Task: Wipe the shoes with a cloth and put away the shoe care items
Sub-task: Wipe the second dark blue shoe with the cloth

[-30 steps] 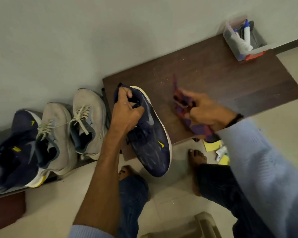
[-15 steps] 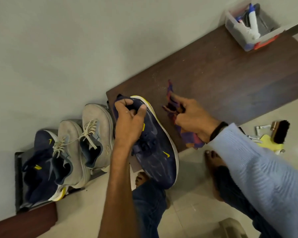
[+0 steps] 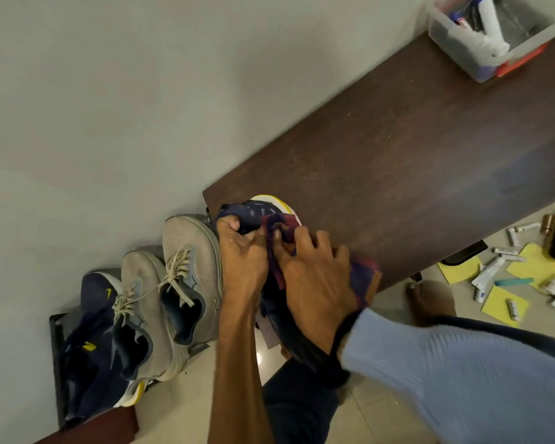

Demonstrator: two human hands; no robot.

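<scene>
No legible lettering; yellow swoosh logo (image 3: 108, 293) on racked navy shoe (image 3: 92, 366).

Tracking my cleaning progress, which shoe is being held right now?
The navy shoe at the bench corner, gripped by the left hand; the other three sit on the rack.

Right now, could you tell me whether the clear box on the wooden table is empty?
Not empty: the clear box holds a white bottle leaning inside, with other items beside it.

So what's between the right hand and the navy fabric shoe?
The purple-and-red woven cloth, held by the right hand against the navy fabric shoe that the left hand grips; head view.
</scene>
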